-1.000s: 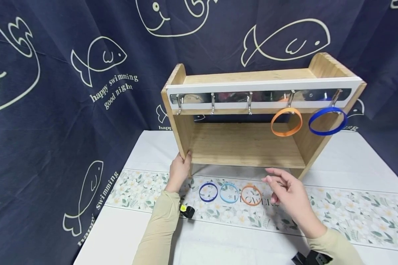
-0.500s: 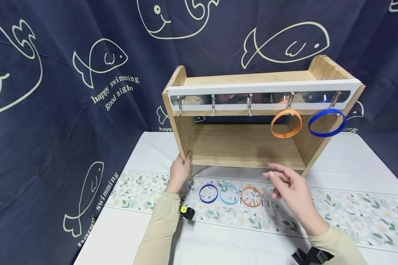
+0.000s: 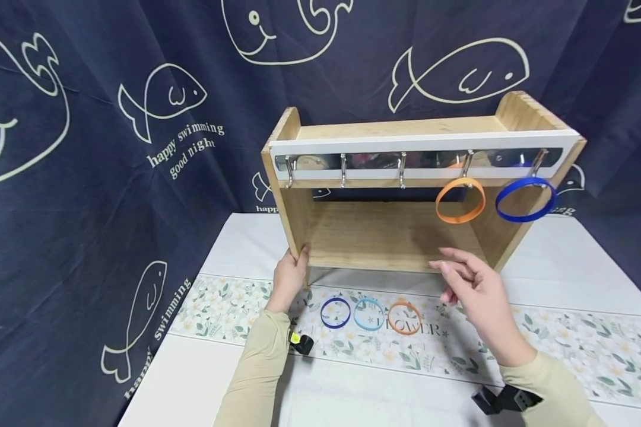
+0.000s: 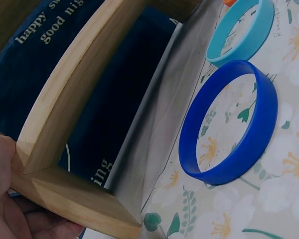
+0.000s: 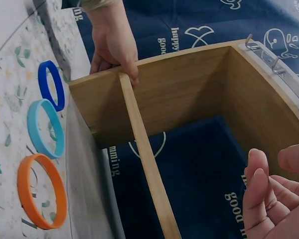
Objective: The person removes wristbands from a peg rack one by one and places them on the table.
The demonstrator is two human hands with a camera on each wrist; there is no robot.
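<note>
A wooden shelf [image 3: 395,228] with a row of metal hooks stands on the table. My left hand [image 3: 288,276] grips the lower part of its left side panel; in the left wrist view, thumb and fingers go round the wood. My right hand [image 3: 478,290], fingers loosely bent and holding nothing, hovers before the shelf's lower right. An orange silicone wristband [image 3: 456,220] and a blue wristband [image 3: 518,218] hang from the two right-hand hooks. On the table lie a dark blue wristband [image 4: 189,137], a light blue wristband [image 5: 33,130] and another orange wristband [image 5: 27,196] in a row.
The three left hooks [image 3: 343,170] bear nothing. A floral runner [image 3: 571,344] crosses the white table [image 3: 352,391]. Behind the shelf hangs a dark blue curtain [image 3: 347,89] with fish drawings.
My right hand has risen and shifted slightly right, closer to the shelf's lower right. The left hand keeps its grip, and the wristbands stay where they were.
</note>
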